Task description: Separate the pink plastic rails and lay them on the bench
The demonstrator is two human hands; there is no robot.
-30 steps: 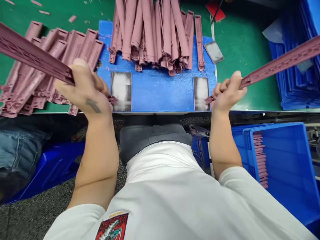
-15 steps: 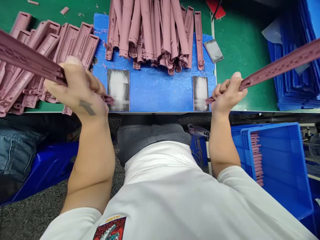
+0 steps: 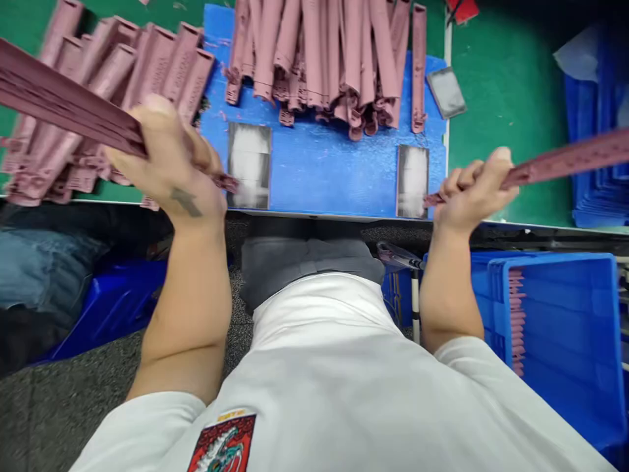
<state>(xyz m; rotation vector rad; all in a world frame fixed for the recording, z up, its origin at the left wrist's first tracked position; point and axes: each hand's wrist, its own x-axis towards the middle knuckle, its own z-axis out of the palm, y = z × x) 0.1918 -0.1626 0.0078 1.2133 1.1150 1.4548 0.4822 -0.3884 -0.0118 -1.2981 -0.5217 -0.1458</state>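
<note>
Both hands (image 3: 167, 164) (image 3: 474, 193) around strips (image 3: 63, 108) (image 3: 565, 160) (probably plastic)

In the left hand (image 3: 170, 164) we see a blurred pink strip (image 3: 63, 101) running off the left edge; in the right hand (image 3: 474, 190), a second strip (image 3: 570, 159) runs off the right edge. The top edge cuts off the piled strips (image 3: 314, 52).

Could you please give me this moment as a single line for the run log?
left hand: grips mauve plastic strip | right hand: grips second mauve strip | nearby: blue mat, piled mauve strips
</note>
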